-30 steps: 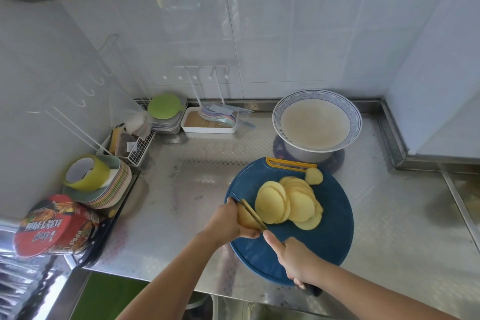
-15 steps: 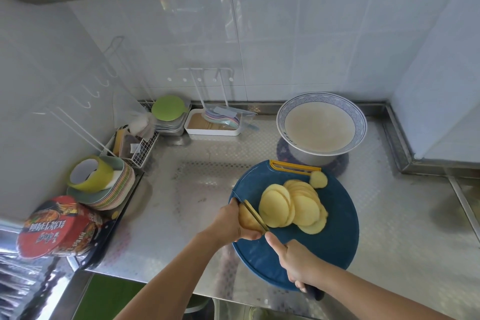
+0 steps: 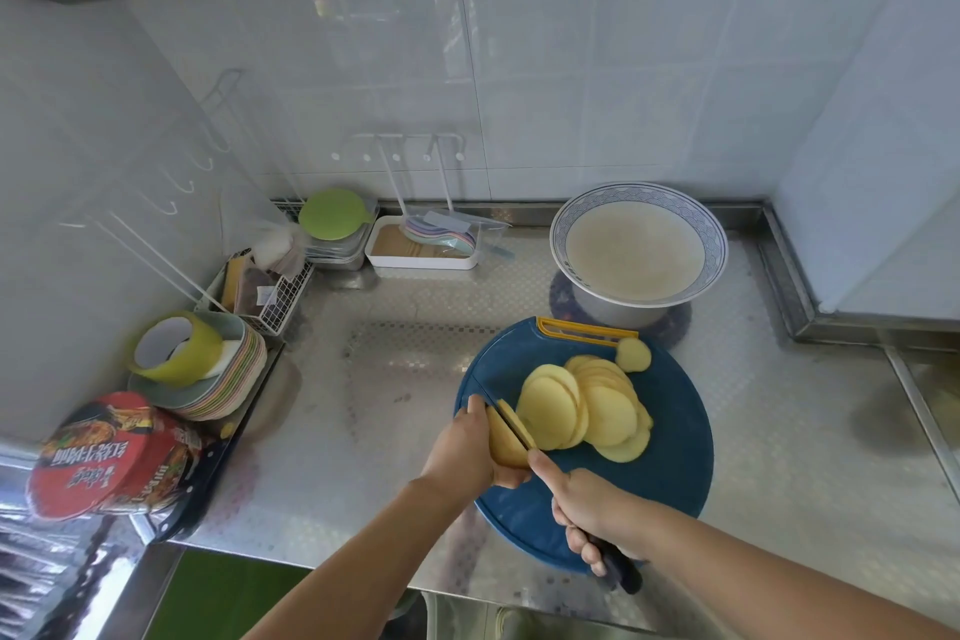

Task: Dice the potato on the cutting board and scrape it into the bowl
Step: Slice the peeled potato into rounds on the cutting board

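On the blue board (image 3: pixel 670 463), the left hand (image 3: pixel 465 450) has its fingers curled round the uncut end of the potato (image 3: pixel 506 444) at the board's left edge. The right hand (image 3: pixel 589 504) has its fingers clamped on the dark handle of the knife (image 3: pixel 511 424), whose blade is set into the potato just beside the left hand. Overlapping slices (image 3: pixel 592 411) lie right of the blade, one small end piece (image 3: pixel 634 354) sits apart near the board's yellow handle, and the bowl (image 3: pixel 717 250) stands on the steel surface (image 3: pixel 405 369) just behind the board.
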`<state>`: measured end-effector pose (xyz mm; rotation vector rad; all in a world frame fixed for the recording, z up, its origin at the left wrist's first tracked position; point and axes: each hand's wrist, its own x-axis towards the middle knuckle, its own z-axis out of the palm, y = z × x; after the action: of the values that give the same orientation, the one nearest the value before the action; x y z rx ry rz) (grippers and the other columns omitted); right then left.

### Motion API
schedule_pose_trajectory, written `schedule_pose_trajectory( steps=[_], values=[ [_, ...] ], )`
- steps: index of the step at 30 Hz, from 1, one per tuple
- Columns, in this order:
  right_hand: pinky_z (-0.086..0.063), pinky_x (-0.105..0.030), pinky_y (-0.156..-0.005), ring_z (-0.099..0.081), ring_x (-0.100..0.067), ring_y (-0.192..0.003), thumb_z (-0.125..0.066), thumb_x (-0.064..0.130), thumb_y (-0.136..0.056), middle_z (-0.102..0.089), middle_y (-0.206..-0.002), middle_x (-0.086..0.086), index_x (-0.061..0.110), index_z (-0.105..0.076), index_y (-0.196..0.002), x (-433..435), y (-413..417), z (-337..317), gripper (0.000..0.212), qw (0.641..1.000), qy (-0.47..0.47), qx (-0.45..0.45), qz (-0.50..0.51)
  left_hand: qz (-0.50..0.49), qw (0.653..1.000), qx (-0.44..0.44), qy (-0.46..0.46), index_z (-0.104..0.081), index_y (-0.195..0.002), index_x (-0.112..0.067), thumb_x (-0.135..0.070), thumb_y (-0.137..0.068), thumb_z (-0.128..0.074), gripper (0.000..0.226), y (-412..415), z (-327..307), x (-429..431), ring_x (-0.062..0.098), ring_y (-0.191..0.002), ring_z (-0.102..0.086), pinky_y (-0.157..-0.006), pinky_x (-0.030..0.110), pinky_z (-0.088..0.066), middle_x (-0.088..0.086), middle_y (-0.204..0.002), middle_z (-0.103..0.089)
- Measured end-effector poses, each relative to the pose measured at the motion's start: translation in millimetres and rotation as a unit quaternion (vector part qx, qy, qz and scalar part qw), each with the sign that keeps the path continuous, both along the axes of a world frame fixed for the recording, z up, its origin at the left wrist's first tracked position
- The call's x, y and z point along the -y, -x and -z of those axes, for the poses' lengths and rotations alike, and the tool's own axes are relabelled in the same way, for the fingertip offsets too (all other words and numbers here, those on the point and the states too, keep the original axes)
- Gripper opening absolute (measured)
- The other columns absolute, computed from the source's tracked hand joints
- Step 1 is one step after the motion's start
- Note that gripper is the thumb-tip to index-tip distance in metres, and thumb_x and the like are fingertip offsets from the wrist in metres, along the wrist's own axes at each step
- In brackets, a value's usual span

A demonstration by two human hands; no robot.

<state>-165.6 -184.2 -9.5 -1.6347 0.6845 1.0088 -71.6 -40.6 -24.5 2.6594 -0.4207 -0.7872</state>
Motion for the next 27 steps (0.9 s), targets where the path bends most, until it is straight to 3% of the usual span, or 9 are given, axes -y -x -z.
schedule_pose_trajectory(
  steps=[4,10,15,18,23,27],
  values=[
    [-0.033,-0.02,-0.041,-0.031,-0.015,-0.036,-0.027,0.079,-0.09,-0.034,-0.049,-0.003,0.015,-0.033,-0.069,-1.5,0.2,4.3,0.068,1.0,0.008,0.007,0.003,0.011,1.0,-0.014,0.017,-0.034,-0.105,-0.015,-0.044,-0.062,-0.085,0.072,-7.0,1.2,-4.6,0.014,-0.083,-0.053,-0.065,0.023,-0.042,-0.001,-0.096,-0.052],
    [-0.035,-0.021,-0.041,-0.034,-0.014,-0.034,-0.026,0.077,-0.091,-0.04,-0.046,-0.002,0.011,-0.041,-0.071,-3.6,-0.8,8.6,0.07,0.999,0.03,0.018,0.001,0.028,0.997,-0.053,0.043,-0.038,-0.114,-0.016,-0.046,-0.061,-0.086,0.078,-21.0,-0.1,-10.5,0.017,-0.092,-0.057,-0.078,0.03,-0.053,0.002,-0.106,-0.056],
    [-0.036,-0.022,-0.04,-0.034,-0.013,-0.031,-0.024,0.077,-0.092,-0.038,-0.038,0.001,0.013,-0.037,-0.07,-5.7,-3.3,11.3,0.068,0.998,0.054,0.021,-0.005,0.04,0.991,-0.12,0.044,-0.037,-0.112,-0.02,-0.05,-0.063,-0.084,0.074,-36.5,-2.1,-14.5,0.016,-0.071,-0.068,-0.068,0.028,-0.056,0.002,-0.1,-0.06],
    [-0.035,-0.023,-0.039,-0.031,-0.012,-0.03,-0.022,0.077,-0.091,-0.033,-0.031,0.005,0.015,-0.033,-0.069,-5.8,-4.0,12.2,0.068,0.998,0.059,0.016,-0.004,0.033,0.985,-0.16,0.055,-0.04,-0.114,-0.018,-0.049,-0.064,-0.084,0.073,-45.1,-3.8,-15.0,0.017,-0.071,-0.072,-0.069,0.027,-0.057,0.001,-0.103,-0.061],
    [-0.035,-0.024,-0.04,-0.032,-0.014,-0.031,-0.023,0.081,-0.088,-0.033,-0.034,0.003,0.015,-0.035,-0.072,-3.5,-5.8,21.6,0.069,0.998,0.062,0.02,-0.003,0.02,0.972,-0.226,0.069,-0.038,-0.128,-0.016,-0.047,-0.064,-0.085,0.085,-58.4,-2.3,-15.3,0.018,-0.079,-0.073,-0.079,0.03,-0.057,0.004,-0.117,-0.058],
    [-0.034,-0.022,-0.038,-0.032,-0.014,-0.031,-0.023,0.083,-0.085,-0.035,-0.043,0.0,0.019,-0.03,-0.07,-4.8,-4.9,28.4,0.067,0.997,0.071,0.018,-0.006,0.019,0.97,-0.229,0.078,-0.039,-0.125,-0.019,-0.049,-0.061,-0.086,0.085,-57.8,-1.6,-16.4,0.017,-0.08,-0.073,-0.082,0.035,-0.058,0.001,-0.115,-0.058]
  ],
)
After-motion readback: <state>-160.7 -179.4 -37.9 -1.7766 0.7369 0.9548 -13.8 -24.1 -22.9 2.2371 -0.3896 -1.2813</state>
